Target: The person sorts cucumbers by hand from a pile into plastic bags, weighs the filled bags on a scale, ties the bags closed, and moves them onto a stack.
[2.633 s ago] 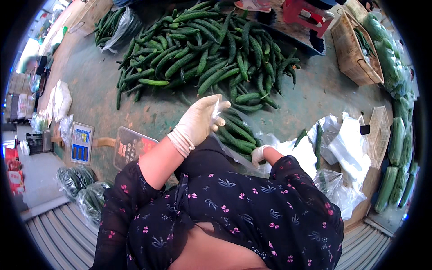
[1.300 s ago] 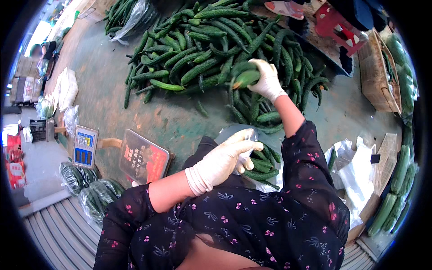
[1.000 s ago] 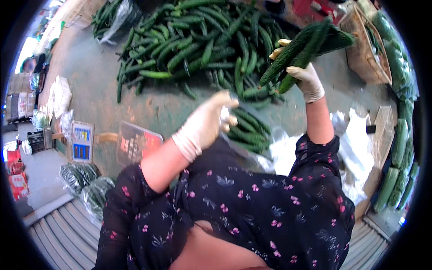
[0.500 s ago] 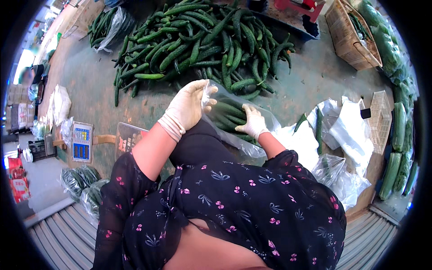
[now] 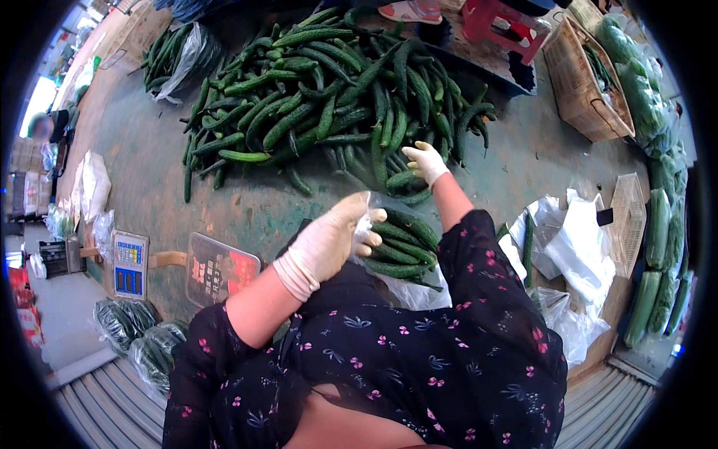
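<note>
My gloved left hand pinches the edge of a clear plastic bag in front of my lap. Several dark green cucumbers lie side by side in that bag. Reaching forward, my gloved right hand is at the near right edge of a big heap of cucumbers. Its fingers are apart, and I see nothing held in them. One cucumber lies just left of that hand.
On the left stand a scale's display and its metal platform. Filled bags sit below them. White plastic bags are on the right, by a flat basket. A crate and a red stool stand farther back.
My right hand has left the bag of cucumbers and moved forward to the heap. My left hand has come nearer to me with the bag's edge. A sandaled foot now shows behind the heap.
</note>
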`<state>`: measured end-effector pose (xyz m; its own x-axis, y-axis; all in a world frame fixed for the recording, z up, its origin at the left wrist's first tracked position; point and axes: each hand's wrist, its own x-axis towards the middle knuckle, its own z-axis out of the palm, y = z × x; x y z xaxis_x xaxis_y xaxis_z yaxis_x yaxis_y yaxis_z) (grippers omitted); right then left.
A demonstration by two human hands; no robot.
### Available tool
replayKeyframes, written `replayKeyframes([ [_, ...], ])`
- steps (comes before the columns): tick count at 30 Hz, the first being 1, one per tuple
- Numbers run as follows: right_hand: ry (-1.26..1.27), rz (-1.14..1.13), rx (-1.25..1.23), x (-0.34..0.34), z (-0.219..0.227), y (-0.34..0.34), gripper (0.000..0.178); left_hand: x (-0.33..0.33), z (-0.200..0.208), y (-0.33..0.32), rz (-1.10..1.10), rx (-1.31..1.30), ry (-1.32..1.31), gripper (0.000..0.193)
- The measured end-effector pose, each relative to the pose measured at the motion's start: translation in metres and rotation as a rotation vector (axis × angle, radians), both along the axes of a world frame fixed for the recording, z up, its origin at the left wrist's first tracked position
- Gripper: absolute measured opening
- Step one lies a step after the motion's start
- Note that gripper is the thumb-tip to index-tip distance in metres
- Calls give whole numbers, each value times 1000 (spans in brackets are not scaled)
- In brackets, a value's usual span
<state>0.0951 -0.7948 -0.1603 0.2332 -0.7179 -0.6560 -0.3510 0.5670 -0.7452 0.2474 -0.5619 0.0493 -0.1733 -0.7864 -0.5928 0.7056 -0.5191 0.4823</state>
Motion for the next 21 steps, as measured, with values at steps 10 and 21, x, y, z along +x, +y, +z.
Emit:
replayKeyframes([
  [10,263,-240,-209,106,-67,-17,113,13,4,-8,-94,59,-137,58],
  [21,-329,-54,40,-72,51,26,83,3,4,-12,-10,40,-151,42],
])
